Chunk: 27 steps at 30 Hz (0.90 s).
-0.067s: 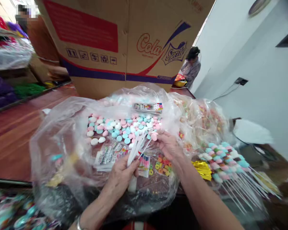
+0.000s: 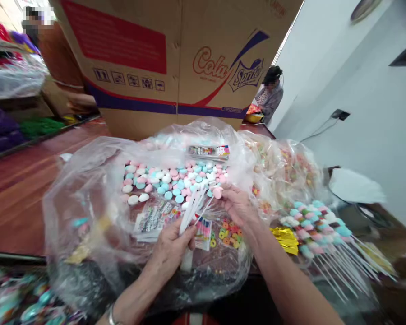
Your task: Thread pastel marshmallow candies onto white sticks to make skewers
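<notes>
Pink and rounded, a sweet piece (image 2: 217, 192) is pinched between the thumb and fingertips of the person's right hand (image 2: 238, 205), between one and two o'clock from the left hand (image 2: 172, 246). The left hand's fingers curl closed around a bundle of white sticks (image 2: 192, 207). One stick slants off from the rest, its tip near the piece; whether they touch cannot be told. An off-centre push there could split the piece or bow the stick. A slack left grip might let the bundle fan and slip. A fumbled piece could land among the pastel pile (image 2: 173, 173) at eleven o'clock, or the coloured rings (image 2: 232, 232) at four.
</notes>
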### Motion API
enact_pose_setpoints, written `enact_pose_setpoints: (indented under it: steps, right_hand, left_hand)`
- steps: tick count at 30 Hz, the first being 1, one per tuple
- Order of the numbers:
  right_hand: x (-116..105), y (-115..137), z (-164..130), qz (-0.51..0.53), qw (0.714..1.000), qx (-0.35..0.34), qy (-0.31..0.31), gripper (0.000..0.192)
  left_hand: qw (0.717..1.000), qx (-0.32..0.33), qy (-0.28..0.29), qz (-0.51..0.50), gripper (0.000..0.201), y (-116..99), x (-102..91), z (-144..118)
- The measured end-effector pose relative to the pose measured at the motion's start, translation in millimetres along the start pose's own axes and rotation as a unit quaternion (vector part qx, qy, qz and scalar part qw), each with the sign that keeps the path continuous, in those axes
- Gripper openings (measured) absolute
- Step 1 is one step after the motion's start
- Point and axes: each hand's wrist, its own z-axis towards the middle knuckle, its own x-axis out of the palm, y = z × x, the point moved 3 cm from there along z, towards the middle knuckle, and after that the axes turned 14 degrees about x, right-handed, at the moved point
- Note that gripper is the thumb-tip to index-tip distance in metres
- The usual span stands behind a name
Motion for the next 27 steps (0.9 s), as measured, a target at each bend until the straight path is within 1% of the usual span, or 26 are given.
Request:
enact_pose_setpoints:
  steps: [5, 11, 15, 18, 20, 23, 25, 27]
  right_hand:
    - [2.6, -2.3, -1.0, -0.017, 1.000, -0.015, 0.009, 0.017]
    - [8.3, -3.5, -6.1, -0.055, 0.998, -0.027, 0.024, 0.017]
    - [8.9, -4.5, -8.6, -0.110, 0.992, -0.036, 0.041, 0.018]
    - [4.9, -9.1, -7.4, -0.173, 0.982, -0.061, 0.038, 0.020]
    - [1.1, -14.0, -6.6, -0.236, 0.967, -0.098, 0.024, 0.021]
    - [-3.0, -22.1, -9.1, -0.327, 0.932, -0.157, -0.016, 0.023]
    - [-1.8, -25.9, -14.8, -0.383, 0.903, -0.190, -0.037, 0.024]
    - [3.6, -27.7, -23.0, -0.437, 0.868, -0.230, -0.046, 0.025]
  left_hand:
    - [1.000, 0.009, 0.001, 0.002, 0.026, 1.2, -0.8, 1.3]
    - [1.000, 0.018, -0.002, -0.010, 0.024, 7.9, 0.0, 2.1]
    - [0.999, 0.019, -0.005, -0.027, 0.026, 14.1, -0.8, 1.9]
    - [0.999, 0.020, -0.006, -0.030, 0.026, 16.6, -1.6, 0.5]
    - [0.999, 0.018, -0.009, -0.027, 0.025, 16.5, -2.0, -0.5]
    - [1.000, 0.018, -0.013, -0.017, 0.025, 14.7, -2.4, -1.1]
    - [0.999, 0.029, -0.018, -0.015, 0.024, 13.8, -2.9, -0.8]
    - [0.999, 0.038, -0.024, -0.013, 0.024, 14.7, -3.4, -0.4]
